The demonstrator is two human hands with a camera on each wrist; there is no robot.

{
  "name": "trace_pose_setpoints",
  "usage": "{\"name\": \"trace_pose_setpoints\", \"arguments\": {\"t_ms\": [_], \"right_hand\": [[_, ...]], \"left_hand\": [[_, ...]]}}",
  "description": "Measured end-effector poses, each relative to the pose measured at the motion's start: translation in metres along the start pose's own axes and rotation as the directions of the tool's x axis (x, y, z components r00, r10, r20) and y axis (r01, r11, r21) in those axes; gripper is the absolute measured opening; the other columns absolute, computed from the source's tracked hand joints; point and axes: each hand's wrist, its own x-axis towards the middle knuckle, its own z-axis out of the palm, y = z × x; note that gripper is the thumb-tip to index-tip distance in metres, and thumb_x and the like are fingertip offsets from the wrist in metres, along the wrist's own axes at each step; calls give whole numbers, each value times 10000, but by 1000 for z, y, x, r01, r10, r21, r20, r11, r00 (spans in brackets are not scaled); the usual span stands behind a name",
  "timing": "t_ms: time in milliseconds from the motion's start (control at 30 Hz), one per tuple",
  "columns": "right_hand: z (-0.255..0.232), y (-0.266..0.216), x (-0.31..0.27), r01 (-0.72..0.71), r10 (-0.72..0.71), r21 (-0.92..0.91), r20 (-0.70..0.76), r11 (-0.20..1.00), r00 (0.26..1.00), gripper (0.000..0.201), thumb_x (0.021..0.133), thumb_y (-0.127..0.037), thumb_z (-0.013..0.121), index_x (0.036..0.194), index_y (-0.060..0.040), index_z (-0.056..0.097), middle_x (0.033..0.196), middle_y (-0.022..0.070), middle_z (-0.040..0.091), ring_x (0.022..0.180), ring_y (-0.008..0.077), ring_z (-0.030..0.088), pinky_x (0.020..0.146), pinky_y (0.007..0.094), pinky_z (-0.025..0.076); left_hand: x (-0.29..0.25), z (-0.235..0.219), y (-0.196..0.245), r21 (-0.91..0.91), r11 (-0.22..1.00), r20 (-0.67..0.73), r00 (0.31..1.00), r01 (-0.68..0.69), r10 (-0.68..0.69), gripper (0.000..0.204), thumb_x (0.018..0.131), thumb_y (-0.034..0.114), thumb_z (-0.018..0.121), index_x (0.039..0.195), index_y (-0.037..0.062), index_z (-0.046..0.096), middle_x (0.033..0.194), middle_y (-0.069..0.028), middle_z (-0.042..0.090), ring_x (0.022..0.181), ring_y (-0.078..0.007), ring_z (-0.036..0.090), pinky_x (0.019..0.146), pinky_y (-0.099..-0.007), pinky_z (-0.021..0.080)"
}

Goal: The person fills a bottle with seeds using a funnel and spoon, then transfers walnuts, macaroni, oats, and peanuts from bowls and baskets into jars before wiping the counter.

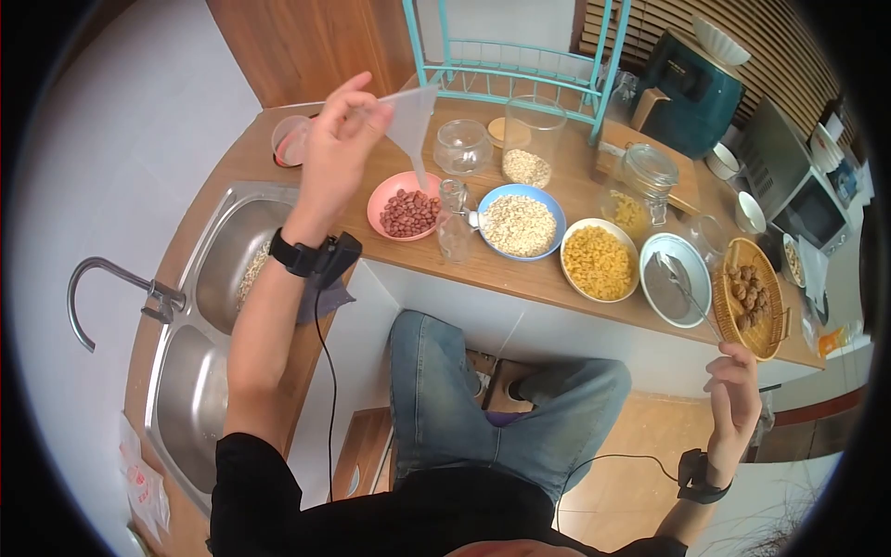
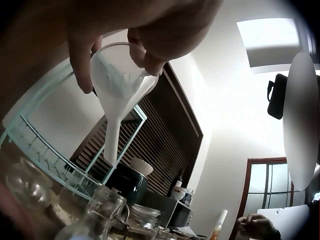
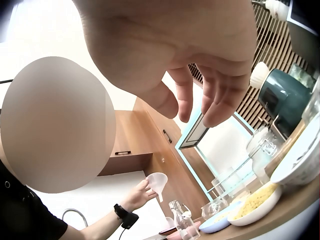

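My left hand (image 1: 339,148) pinches a translucent white funnel (image 1: 406,116) by its rim, between thumb and fingers. In the left wrist view the funnel (image 2: 115,100) points its spout down. Just below the spout stands a small clear glass bottle (image 1: 454,237) with a swing stopper, apart from the funnel in that view. Beside the bottle is a pink bowl (image 1: 375,212) of reddish-brown peanuts. My right hand (image 1: 733,399) hangs loosely bent in front of the counter, near a wicker basket (image 1: 778,342); the right wrist view shows nothing between its fingers (image 3: 222,112).
Right of the bottle stand a blue bowl (image 1: 561,227) of oats, a white bowl (image 1: 633,255) of yellow pasta and a bowl (image 1: 707,297) with grey contents and a spoon. Glass jars (image 1: 462,147) and a turquoise rack (image 1: 520,76) stand behind. A steel sink (image 1: 209,278) lies left.
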Motion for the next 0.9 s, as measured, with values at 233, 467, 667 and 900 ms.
{"name": "trace_pose_setpoints", "arguments": {"t_ms": [233, 467, 667, 900], "right_hand": [[-23, 3, -27, -62, 58, -54, -79, 997, 995, 96, 899, -107, 563, 918, -16, 586, 1208, 115, 532, 882, 155, 491, 806, 282, 387], [-28, 13, -32, -105, 99, -47, -103, 993, 990, 115, 903, -125, 574, 922, -13, 597, 1202, 107, 542, 868, 143, 489, 760, 269, 390], [-23, 17, -25, -105, 103, -35, -61, 994, 993, 116, 903, -99, 581, 963, -4, 613, 1215, 135, 538, 899, 148, 530, 744, 257, 441], [-29, 24, -12, -105, 96, -106, -86, 989, 992, 117, 904, -51, 556, 999, -8, 610, 1220, 114, 544, 1004, 148, 522, 832, 259, 411]], "left_hand": [[-2, 35, -15, 18, 979, 43, 978, -205, 205, 157, 896, 143, 699, 944, 31, 601, 1438, -135, 374, 1248, -227, 497, 987, -345, 481], [-15, 39, -12, 57, 982, 153, 974, -178, 168, 144, 865, 89, 711, 883, 13, 590, 1432, -124, 362, 1254, -233, 486, 917, -344, 554], [-39, 53, -19, -49, 994, 120, 988, -94, 99, 579, 790, 18, 744, 1280, 64, 440, 1459, -145, 328, 1308, -286, 450, 914, -367, 563], [-41, 66, -44, -387, 916, 214, 976, 109, -25, 1105, 759, -55, 728, 1532, 168, -29, 1455, -208, 339, 1283, -300, 476, 867, -354, 545]]}}
